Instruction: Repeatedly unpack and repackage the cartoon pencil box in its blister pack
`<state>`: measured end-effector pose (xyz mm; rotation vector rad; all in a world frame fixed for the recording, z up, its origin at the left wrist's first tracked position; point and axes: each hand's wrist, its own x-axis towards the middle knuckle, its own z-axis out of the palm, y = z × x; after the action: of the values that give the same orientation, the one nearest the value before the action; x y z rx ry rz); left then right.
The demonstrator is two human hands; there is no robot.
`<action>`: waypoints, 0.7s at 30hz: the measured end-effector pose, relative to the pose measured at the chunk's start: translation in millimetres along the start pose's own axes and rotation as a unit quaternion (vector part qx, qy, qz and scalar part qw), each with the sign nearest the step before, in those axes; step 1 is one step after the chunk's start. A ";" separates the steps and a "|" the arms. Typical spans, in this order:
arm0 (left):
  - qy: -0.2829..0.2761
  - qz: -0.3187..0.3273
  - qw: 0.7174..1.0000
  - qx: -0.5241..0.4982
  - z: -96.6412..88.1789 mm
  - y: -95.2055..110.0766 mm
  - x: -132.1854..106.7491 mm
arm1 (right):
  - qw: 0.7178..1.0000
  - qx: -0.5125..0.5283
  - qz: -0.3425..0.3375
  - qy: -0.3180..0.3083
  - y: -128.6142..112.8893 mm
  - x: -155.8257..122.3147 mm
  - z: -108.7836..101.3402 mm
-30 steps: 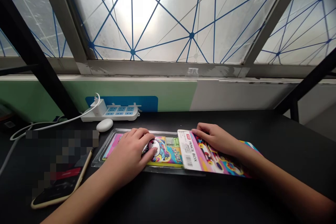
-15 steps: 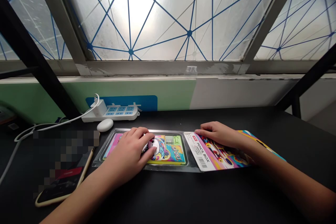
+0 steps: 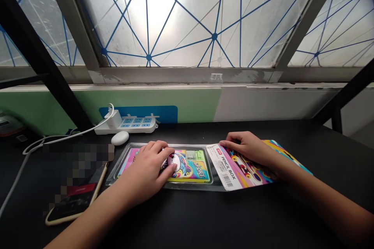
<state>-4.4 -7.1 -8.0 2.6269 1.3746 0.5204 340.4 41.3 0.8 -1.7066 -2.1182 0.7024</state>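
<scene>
A colourful pencil box [image 3: 182, 165] with the word SPORT lies in a clear plastic tray [image 3: 217, 183] on the black table. My left hand [image 3: 153, 169] rests over the box, fingers and thumb apart, hiding its middle-left part. To the right, a printed backing card [image 3: 233, 173] marked PENCIL BOX overlaps the tray's right end. The thumb and fingers of my right hand [image 3: 245, 146] are closed on the card's far edge, near its left corner. My right forearm crosses the card and covers part of its picture.
A phone in a pale case [image 3: 77, 198], partly pixelated, lies at the left. Behind it are a white oval case [image 3: 120, 138] and a white power strip [image 3: 138, 124] with a plugged-in charger and cable [image 3: 73, 135]. Black frame posts [image 3: 55, 81] flank the table before a window.
The whole view has shifted slightly to the right. The card's far right end has drawn a little to the left, and its near edge looks slightly bowed. My left hand stays on the pencil box.
</scene>
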 end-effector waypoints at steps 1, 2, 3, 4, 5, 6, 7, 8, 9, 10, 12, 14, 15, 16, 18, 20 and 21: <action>0.002 -0.006 1.000 -0.006 0.7 1.5 -0.4 | 1.000 0.003 -0.002 0.001 -1.6 -0.3 3.0; 0.004 -0.012 1.000 -0.010 1.4 3.7 -0.8 | 1.000 0.006 -0.005 0.002 -3.9 -0.9 6.4; 0.006 -0.016 1.000 -0.013 2.2 6.3 -1.2 | 1.000 0.009 -0.008 0.002 -6.8 -1.8 10.1; 0.009 -0.020 1.000 -0.016 3.0 9.5 -1.7 | 1.000 0.012 -0.010 0.001 -10.2 -2.9 14.0; 0.010 -0.024 0.999 -0.019 3.7 13.1 -2.3 | 1.000 0.015 -0.011 0.001 -13.9 -4.2 18.0; 0.010 -0.026 0.999 -0.024 4.2 17.0 -2.9 | 1.000 0.019 -0.010 0.000 -17.6 -5.5 21.9; 0.011 -0.027 0.999 -0.032 4.4 21.2 -3.6 | 1.000 0.025 -0.010 -0.001 -21.1 -6.7 25.7; 0.012 -0.026 0.999 -0.046 4.2 25.5 -4.5 | 0.999 0.031 -0.010 -0.002 -24.2 -7.7 29.2; 0.012 -0.024 0.998 -0.065 3.5 29.9 -5.5 | 0.999 0.036 -0.014 -0.003 -26.6 -8.4 32.4; 0.014 -0.021 0.996 -0.089 2.4 34.2 -6.7 | 0.999 0.040 -0.019 -0.003 -28.1 -8.7 35.1; 0.019 -0.016 0.988 -0.151 -0.7 41.9 -9.1 | 0.999 0.042 -0.027 -0.001 -28.1 -8.0 38.4; 0.027 -0.015 0.977 -0.209 -4.0 47.0 -10.9 | 0.999 0.047 -0.026 -0.006 -23.8 -5.7 37.9; 0.036 -0.014 0.973 -0.229 -5.3 48.0 -11.4 | 0.998 0.052 -0.020 -0.014 -20.2 -4.1 35.8; 0.050 -0.013 0.969 -0.240 -6.2 47.7 -11.4 | 0.998 0.057 -0.014 -0.026 -16.0 -2.4 32.5; 0.089 -0.020 0.965 -0.244 -7.2 42.7 -9.9 | 0.996 0.065 -0.005 -0.053 -6.2 0.4 22.2; 0.134 -0.050 0.960 -0.240 -7.2 33.0 -6.6 | 0.994 0.066 -0.008 -0.088 3.5 1.6 8.0; 0.154 -0.076 0.955 -0.244 -6.9 27.2 -4.5 | 0.991 0.069 -0.012 -0.111 7.9 1.3 0.4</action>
<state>11.7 -26.8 4.8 2.0879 1.2978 1.1200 346.3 43.7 -4.0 -1.5917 -2.1711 1.0498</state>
